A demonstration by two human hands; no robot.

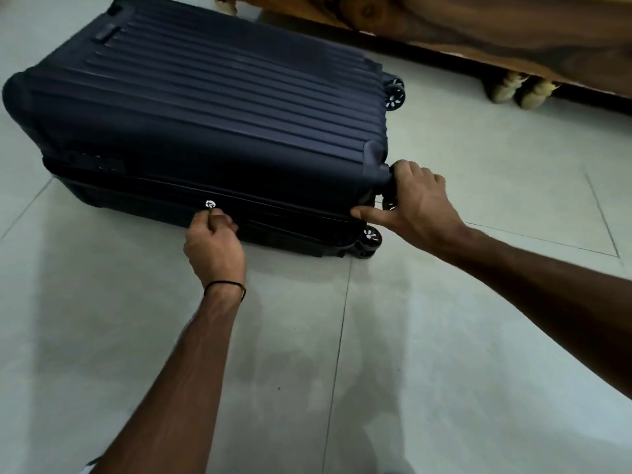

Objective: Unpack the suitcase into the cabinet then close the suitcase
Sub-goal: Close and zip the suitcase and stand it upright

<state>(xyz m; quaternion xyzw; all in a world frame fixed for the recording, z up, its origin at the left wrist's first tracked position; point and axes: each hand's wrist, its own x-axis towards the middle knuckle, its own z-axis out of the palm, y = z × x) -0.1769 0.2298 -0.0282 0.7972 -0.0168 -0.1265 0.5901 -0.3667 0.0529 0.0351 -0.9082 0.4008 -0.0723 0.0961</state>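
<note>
A dark navy ribbed suitcase (205, 107) lies flat on the tiled floor with its lid down. Its zipper seam runs along the near side. My left hand (213, 249) pinches the zipper pull (210, 206) at the middle of that side. My right hand (415, 203) grips the near right corner of the suitcase, thumb on the side seam and fingers curled round the corner by the wheels (371, 236). The inside of the suitcase is hidden.
A wooden piece of furniture (496, 32) runs along the back right, raised on pale feet (519, 90). Light grey floor tiles (410, 354) spread in front of and to the right of the suitcase.
</note>
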